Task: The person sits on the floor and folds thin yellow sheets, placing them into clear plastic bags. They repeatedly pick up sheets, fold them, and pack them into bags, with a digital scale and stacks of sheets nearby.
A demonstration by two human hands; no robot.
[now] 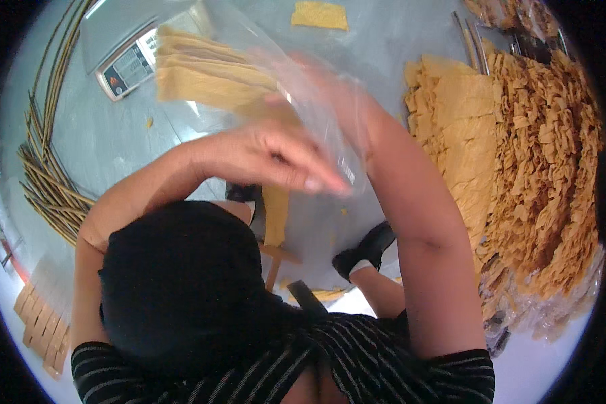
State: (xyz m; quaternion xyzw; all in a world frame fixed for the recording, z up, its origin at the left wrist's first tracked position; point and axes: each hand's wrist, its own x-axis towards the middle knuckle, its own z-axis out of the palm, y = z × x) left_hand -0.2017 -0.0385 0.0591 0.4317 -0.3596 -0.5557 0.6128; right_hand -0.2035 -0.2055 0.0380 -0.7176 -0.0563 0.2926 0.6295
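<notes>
A stack of folded, wrinkled yellow sheets (209, 71), like dried bean curd skin, hangs above the table inside a clear plastic bag (330, 128). My right hand (310, 81) reaches into the bag and is closed on the near end of the stack; the film and motion blur partly veil its fingers. In front of it, my left hand (276, 158) crosses to the right, its fingertips at the bag's edge by the right wrist. Those fingers look pressed together on the film, though blurred.
Behind the stack stands a scale (124, 71) with a control panel. One yellow piece (320, 15) lies at the far side. Piled yellow sheets (539, 168) fill the right, with clear plastic (559, 303) below. Thin brown sticks (50, 182) lie at left.
</notes>
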